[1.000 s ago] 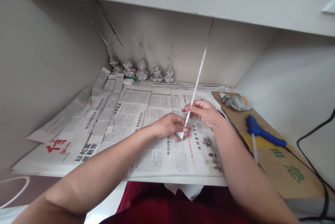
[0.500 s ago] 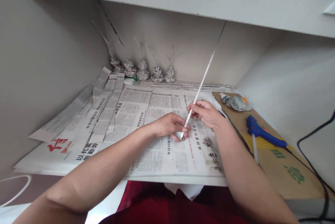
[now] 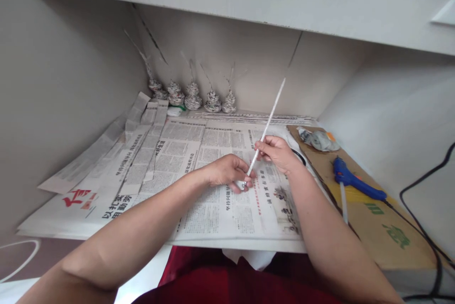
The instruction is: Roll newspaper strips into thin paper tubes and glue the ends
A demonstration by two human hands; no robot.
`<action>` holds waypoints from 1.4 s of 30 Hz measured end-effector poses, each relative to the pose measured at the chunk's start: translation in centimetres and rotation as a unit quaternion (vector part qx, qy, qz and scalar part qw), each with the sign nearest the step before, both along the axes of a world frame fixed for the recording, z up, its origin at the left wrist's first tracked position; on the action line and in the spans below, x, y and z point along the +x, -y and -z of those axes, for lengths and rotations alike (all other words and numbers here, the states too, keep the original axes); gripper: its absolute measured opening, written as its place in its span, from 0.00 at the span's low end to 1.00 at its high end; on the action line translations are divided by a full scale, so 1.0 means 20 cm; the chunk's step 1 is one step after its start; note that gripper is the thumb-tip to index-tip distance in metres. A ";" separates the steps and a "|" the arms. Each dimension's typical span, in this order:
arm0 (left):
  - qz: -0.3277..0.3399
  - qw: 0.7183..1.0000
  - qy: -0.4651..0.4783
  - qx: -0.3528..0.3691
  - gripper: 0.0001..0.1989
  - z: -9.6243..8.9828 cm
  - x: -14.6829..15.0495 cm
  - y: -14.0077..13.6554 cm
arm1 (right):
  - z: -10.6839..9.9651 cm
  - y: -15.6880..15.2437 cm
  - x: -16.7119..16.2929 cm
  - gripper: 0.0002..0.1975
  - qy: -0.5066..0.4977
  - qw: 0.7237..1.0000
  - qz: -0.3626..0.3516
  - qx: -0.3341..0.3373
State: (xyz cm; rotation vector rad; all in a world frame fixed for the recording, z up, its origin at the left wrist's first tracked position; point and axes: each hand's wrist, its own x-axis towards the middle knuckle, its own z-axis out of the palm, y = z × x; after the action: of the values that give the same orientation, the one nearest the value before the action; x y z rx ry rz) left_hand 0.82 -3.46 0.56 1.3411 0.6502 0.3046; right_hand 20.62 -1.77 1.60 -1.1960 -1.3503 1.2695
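Observation:
A thin white rolled-paper stick (image 3: 273, 110) slants up and away over the newspaper, its far end pointing at the back wall. My left hand (image 3: 231, 171) is closed round its lower end, where a bit of printed paper shows between the fingers. Higher on the same stick, my right hand (image 3: 275, 153) pinches it between thumb and fingers. Both hands are just above the newspaper sheets (image 3: 209, 221). A thin dark rod seems to continue from the stick's upper tip.
Several woven paper gourds (image 3: 193, 96) stand along the back wall, beside a bundle of paper sticks (image 3: 256, 119). Paper strips (image 3: 133, 154) lie at left. On the cardboard (image 3: 369, 242) at right are a blue glue gun (image 3: 359, 184) with its cord and a crumpled grey bag (image 3: 322, 141).
The stick's upper end is slightly lower and further left than before. Both hands keep nearly the same place and hold on it; the view has shifted a little.

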 end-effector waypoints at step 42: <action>-0.447 0.859 0.237 -0.075 0.09 -0.01 -0.17 -0.30 | 0.06 -0.02 -0.08 0.16 -0.202 0.978 0.013 -0.043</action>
State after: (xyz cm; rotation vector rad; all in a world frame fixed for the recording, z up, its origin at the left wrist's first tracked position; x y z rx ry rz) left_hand -2.67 2.49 0.85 0.6815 0.8165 1.2694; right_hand 18.93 -1.43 0.43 -0.9435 -0.9871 1.4703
